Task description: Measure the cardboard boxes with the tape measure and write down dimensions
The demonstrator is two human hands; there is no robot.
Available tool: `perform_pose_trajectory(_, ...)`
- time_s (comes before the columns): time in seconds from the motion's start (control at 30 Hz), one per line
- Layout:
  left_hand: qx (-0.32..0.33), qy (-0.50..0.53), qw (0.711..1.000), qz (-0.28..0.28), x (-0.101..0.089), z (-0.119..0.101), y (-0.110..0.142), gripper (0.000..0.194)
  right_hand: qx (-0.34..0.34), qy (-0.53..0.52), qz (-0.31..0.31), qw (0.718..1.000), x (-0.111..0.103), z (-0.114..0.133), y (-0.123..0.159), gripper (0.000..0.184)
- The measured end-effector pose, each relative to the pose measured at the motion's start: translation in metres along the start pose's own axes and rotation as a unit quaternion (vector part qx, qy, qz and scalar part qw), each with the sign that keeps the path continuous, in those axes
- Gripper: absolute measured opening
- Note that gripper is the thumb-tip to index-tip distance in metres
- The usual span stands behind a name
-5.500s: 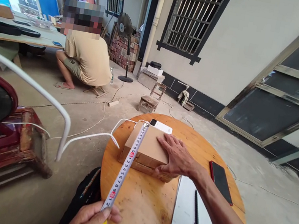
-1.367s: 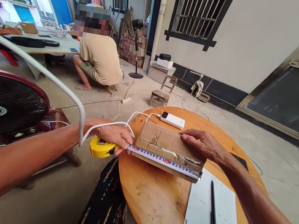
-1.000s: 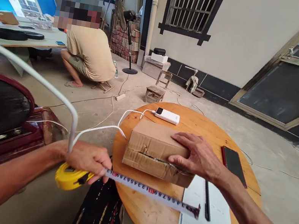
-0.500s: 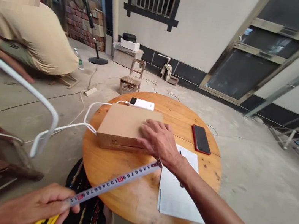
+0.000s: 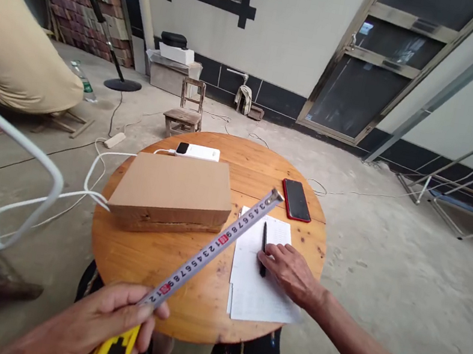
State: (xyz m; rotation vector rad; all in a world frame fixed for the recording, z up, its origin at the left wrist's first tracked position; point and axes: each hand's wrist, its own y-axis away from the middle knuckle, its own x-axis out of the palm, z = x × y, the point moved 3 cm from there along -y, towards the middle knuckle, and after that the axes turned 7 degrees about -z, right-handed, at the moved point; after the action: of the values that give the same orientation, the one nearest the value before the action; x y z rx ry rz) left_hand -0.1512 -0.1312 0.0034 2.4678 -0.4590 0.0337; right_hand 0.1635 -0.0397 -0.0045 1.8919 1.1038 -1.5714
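Observation:
My left hand (image 5: 120, 315) is closed around a yellow tape measure (image 5: 116, 351) at the lower left. Its extended blade (image 5: 209, 251) slants up to the right over the round table, the metal end hook hanging above the papers' far edge. On the right, my right hand (image 5: 288, 271) has its thumb and fingertips closed on a black pen (image 5: 264, 246), which lies along the white printed papers (image 5: 260, 300). A brown cardboard box (image 5: 175, 187) rests on the left half of the table, touched by neither hand.
The round wooden table (image 5: 189, 315) also holds a red-edged phone (image 5: 296, 200) and a white power bank (image 5: 197, 152) with a cable. White tubing (image 5: 39, 154) curves at the left. A small wooden chair (image 5: 186, 110) stands beyond. Another person (image 5: 15, 52) sits at far left.
My right hand has left the box and moved right and down to the pen. The tape's end has swung up and away from the box. The view has shifted right.

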Motion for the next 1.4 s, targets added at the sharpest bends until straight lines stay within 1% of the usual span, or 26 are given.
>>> perform_pose_trajectory(0.07, 0.001, 0.027, 1.000, -0.002, 0.016, -0.017, -0.008, 0.032, 0.010, -0.015, -0.048, 0.999, -0.004, -0.002, -0.001, 0.023)
perform_pose_trajectory(0.1, -0.003, 0.046, 0.999, 0.002, 0.024, -0.024, -0.013, 0.030, 0.028, -0.030, -0.085, 0.996, -0.009, -0.005, 0.000, 0.023)
perform_pose_trajectory(0.13, -0.001, 0.061, 0.998, 0.005, 0.032, -0.030, -0.018, 0.029, 0.059, -0.052, -0.131, 0.988, -0.015, -0.010, 0.002, 0.021)
perform_pose_trajectory(0.17, 0.004, 0.071, 0.997, 0.004, 0.039, -0.035, -0.023, 0.028, 0.102, -0.082, -0.181, 0.975, -0.022, -0.015, 0.005, 0.019)
perform_pose_trajectory(0.2, 0.011, 0.076, 0.997, 0.002, 0.045, -0.039, -0.029, 0.027, 0.153, -0.116, -0.231, 0.954, -0.029, -0.020, 0.009, 0.016)
perform_pose_trajectory(0.23, 0.023, 0.076, 0.997, -0.004, 0.051, -0.043, -0.035, 0.027, 0.206, -0.152, -0.275, 0.927, -0.035, -0.025, 0.014, 0.013)
perform_pose_trajectory(0.27, 0.038, 0.072, 0.997, -0.010, 0.057, -0.046, -0.042, 0.026, 0.256, -0.185, -0.311, 0.896, -0.040, -0.029, 0.018, 0.010)
perform_pose_trajectory(0.3, 0.051, 0.067, 0.996, -0.015, 0.063, -0.048, -0.049, 0.026, 0.300, -0.215, -0.334, 0.867, -0.043, -0.032, 0.022, 0.008)
perform_pose_trajectory(0.33, 0.061, 0.059, 0.996, -0.019, 0.069, -0.051, -0.057, 0.027, 0.335, -0.241, -0.345, 0.843, -0.045, -0.033, 0.025, 0.006)
perform_pose_trajectory(0.4, 0.063, 0.048, 0.997, -0.027, 0.079, -0.055, -0.073, 0.031, 0.379, -0.284, -0.345, 0.810, -0.045, -0.034, 0.026, 0.004)
perform_pose_trajectory(0.47, 0.052, 0.050, 0.997, -0.039, 0.088, -0.061, -0.091, 0.034, 0.397, -0.331, -0.333, 0.788, -0.040, -0.034, 0.024, 0.006)
perform_pose_trajectory(0.57, 0.057, 0.059, 0.995, -0.049, 0.095, -0.073, -0.117, 0.036, 0.398, -0.405, -0.323, 0.757, -0.029, -0.034, 0.017, 0.020)
perform_pose_trajectory(0.63, 0.064, 0.054, 0.995, -0.048, 0.096, -0.081, -0.131, 0.035, 0.400, -0.426, -0.337, 0.738, -0.024, -0.036, 0.014, 0.021)
perform_pose_trajectory(0.77, 0.065, 0.038, 0.996, -0.054, 0.090, -0.088, -0.146, 0.034, 0.418, -0.405, -0.401, 0.708, -0.020, -0.041, 0.011, 0.006)
perform_pose_trajectory(0.8, 0.067, 0.033, 0.995, -0.060, 0.088, -0.088, -0.147, 0.034, 0.422, -0.415, -0.402, 0.699, -0.018, -0.042, 0.009, 0.005)
perform_pose_trajectory(0.87, 0.070, 0.025, 0.995, -0.072, 0.083, -0.087, -0.145, 0.036, 0.424, -0.456, -0.385, 0.682, -0.014, -0.044, 0.004, 0.006)
perform_pose_trajectory(0.9, 0.070, 0.022, 0.994, -0.077, 0.081, -0.086, -0.142, 0.038, 0.422, -0.477, -0.369, 0.677, -0.012, -0.045, 0.001, 0.010)
perform_pose_trajectory(0.97, 0.065, 0.020, 0.995, -0.078, 0.078, -0.083, -0.135, 0.042, 0.416, -0.501, -0.337, 0.680, -0.006, -0.046, -0.006, 0.017)
perform_pose_trajectory(1.07, 0.051, 0.017, 0.996, -0.073, 0.076, -0.079, -0.126, 0.047, 0.415, -0.494, -0.305, 0.700, 0.001, -0.049, -0.016, 0.015)
perform_pose_trajectory(1.17, 0.044, 0.023, 0.997, -0.065, 0.077, -0.079, -0.123, 0.045, 0.418, -0.479, -0.299, 0.712, 0.007, -0.052, -0.024, 0.015)
perform_pose_trajectory(1.27, 0.061, 0.042, 0.995, -0.063, 0.081, -0.085, -0.130, 0.043, 0.414, -0.475, -0.293, 0.719, 0.010, -0.055, -0.030, 0.017)
perform_pose_trajectory(1.3, 0.066, 0.052, 0.994, -0.068, 0.082, -0.088, -0.133, 0.043, 0.409, -0.469, -0.289, 0.728, 0.010, -0.055, -0.031, 0.017)
perform_pose_trajectory(1.4, 0.056, 0.082, 0.992, -0.078, 0.085, -0.093, -0.143, 0.048, 0.384, -0.433, -0.274, 0.768, 0.009, -0.054, -0.035, 0.014)
